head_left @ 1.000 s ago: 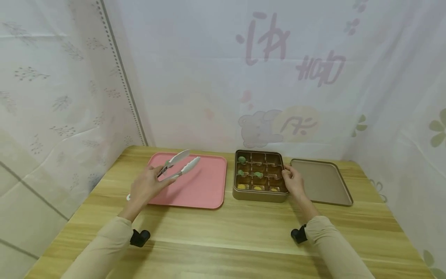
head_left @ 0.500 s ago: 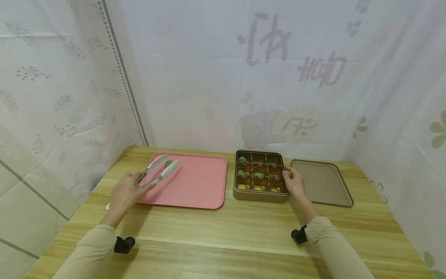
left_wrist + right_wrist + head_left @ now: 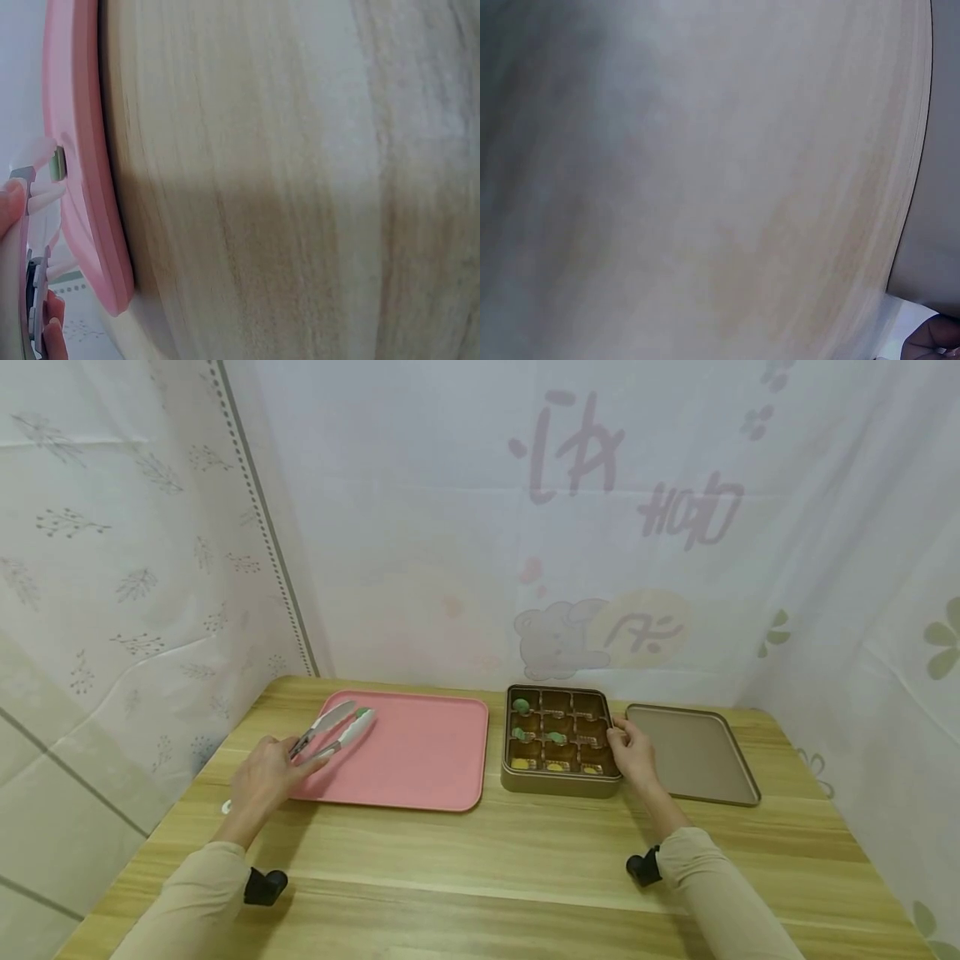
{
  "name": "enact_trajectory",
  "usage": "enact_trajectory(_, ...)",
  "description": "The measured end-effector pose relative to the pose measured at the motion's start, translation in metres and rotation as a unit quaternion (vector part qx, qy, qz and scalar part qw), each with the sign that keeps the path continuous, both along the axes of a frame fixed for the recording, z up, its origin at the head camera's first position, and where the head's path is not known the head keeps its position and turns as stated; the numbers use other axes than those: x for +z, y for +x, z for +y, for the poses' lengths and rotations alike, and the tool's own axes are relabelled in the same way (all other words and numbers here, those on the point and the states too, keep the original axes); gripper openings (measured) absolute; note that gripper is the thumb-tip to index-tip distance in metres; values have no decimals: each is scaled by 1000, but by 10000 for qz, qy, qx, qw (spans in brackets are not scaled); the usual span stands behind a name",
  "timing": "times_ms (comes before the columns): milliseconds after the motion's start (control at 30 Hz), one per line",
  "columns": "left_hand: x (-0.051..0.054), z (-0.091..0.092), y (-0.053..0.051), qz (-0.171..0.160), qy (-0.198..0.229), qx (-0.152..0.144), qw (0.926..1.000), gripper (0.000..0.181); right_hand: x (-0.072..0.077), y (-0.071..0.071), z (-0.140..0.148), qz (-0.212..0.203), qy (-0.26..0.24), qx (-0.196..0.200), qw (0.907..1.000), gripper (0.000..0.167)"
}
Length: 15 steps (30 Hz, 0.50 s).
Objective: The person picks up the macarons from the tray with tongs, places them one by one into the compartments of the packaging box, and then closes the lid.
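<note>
My left hand holds metal tongs with white tips over the left part of a pink tray. The tips stand apart on either side of a small green piece, which in the left wrist view sits on the tray; whether they touch it cannot be told. My right hand grips the right edge of a square bronze box. Inside is a brown divided insert, with green pieces in the left and middle compartments and yellow pieces along the front row.
A flat bronze lid lies right of the box, beside my right hand. All of it stands on a wood-grain table. Printed cloth hangs behind and on both sides.
My left hand has moved the tongs left and down to the green piece on the tray, and the tips have drawn slightly closer together. The right hand and the box have stayed put.
</note>
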<state>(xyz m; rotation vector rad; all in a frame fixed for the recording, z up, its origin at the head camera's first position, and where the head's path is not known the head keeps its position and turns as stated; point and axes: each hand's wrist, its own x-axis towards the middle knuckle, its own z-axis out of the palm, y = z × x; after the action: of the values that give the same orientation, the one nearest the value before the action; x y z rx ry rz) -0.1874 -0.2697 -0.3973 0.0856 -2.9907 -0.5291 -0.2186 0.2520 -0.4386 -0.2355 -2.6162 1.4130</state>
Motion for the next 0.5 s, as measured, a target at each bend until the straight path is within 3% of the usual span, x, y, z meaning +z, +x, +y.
enact_trajectory(233,-4,0,-3,65,-40,21,10000,67,0,0,0,-15,1,23,10000,41)
enact_trajectory(500,-4,2,-7,-89,-27,82,9999,58,-1,0,0,-14,-6,39,10000,42)
